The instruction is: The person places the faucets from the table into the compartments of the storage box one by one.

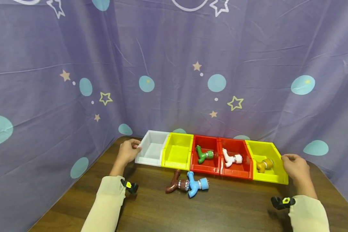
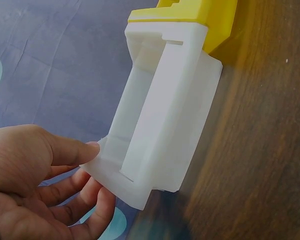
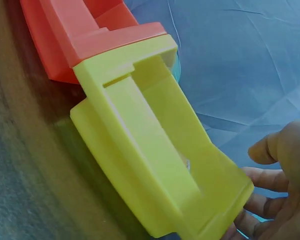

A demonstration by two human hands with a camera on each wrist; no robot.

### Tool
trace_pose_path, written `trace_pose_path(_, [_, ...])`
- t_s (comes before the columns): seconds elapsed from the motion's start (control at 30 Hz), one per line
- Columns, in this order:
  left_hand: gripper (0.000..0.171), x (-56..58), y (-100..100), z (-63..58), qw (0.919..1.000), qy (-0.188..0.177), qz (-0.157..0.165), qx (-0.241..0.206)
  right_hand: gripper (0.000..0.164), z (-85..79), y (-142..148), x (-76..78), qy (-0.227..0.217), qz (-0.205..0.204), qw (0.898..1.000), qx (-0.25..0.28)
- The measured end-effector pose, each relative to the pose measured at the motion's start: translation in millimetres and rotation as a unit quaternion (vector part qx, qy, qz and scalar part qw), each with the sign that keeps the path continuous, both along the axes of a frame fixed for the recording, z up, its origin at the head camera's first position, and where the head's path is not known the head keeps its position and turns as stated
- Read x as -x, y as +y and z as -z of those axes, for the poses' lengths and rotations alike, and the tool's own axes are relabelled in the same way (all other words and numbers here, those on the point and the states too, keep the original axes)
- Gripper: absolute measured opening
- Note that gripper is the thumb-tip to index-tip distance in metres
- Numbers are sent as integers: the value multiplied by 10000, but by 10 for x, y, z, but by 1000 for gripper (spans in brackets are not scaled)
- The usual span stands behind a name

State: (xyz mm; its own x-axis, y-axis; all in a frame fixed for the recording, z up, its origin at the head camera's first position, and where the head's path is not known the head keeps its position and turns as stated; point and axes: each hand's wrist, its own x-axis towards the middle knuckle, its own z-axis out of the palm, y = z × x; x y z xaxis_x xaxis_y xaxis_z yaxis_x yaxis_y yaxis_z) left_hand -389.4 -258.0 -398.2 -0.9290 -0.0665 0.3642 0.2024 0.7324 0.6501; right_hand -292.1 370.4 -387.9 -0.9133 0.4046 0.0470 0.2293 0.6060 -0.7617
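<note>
Five joined bins stand in a row: a white bin (image 1: 151, 149), a yellow bin (image 1: 178, 151), two red bins, and another yellow bin (image 1: 274, 178) at the right end. My left hand (image 1: 128, 150) pinches the white bin's outer rim, thumb above and fingers beneath. At the other end, the fingers of my right hand (image 1: 296, 167) touch the end yellow bin's outer side; the thumb is raised off it in the right wrist view. A green tap (image 1: 203, 154) and a white tap (image 1: 231, 158) lie in the red bins. An orange-yellow tap (image 1: 265, 165) lies in the end yellow bin.
A brown tap (image 1: 177, 183) and a light blue tap (image 1: 196, 184) lie side by side on the wooden table (image 1: 235, 209), in front of the bins. Behind the row hangs a purple curtain (image 1: 174, 106) with stars and dots, also running along the left side.
</note>
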Motion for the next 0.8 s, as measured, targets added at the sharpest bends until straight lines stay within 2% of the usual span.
trace_pose_path(0.27, [29, -3, 10, 4, 10000, -38, -29, 17, 52, 134, 26, 50, 86, 366, 9989, 283])
trace_pose_path(0.47, [29, -15, 17, -47, 9998, -50, -28, 191, 53, 172, 56, 79, 179, 393, 9967, 682])
trace_pose_path(0.6, [27, -56, 29, -128, 9987, 21, -38, 502, 53, 188, 94, 62, 253, 234, 9958, 852])
trace_pose_path(0.8, [26, -221, 82, -301, 9921, 435, 84, 1176, 61, 197, 121, 56, 104, 16, 9944, 1049])
